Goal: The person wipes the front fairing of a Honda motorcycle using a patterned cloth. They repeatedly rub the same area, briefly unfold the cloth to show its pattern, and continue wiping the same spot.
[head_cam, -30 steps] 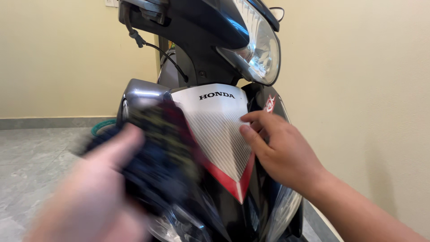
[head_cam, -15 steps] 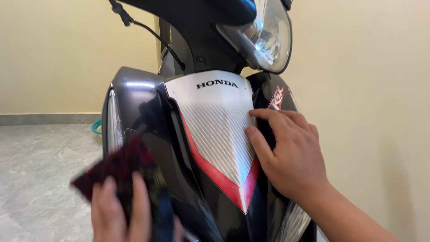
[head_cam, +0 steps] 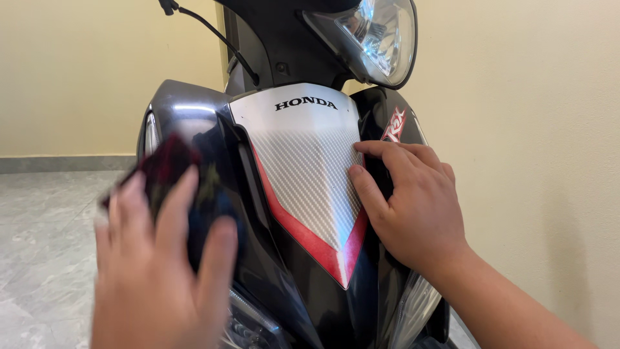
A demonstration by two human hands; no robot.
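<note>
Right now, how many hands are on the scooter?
2: the left hand presses a dark cloth to the scooter's front panel; the right hand lies flat on its other side.

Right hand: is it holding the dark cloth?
No. The right hand lies flat and bare on the scooter's front panel, while the left hand presses the dark cloth.

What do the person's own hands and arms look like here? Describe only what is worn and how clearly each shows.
Both hands are bare: no gloves, rings, watch or bands show. The right hand is sharp, with short trimmed nails, and its forearm is bare to the picture's edge, no sleeve in view. The left hand is blurred and seen from the back; its wrist is cut off by the frame, so any sleeve cannot be told.
</note>
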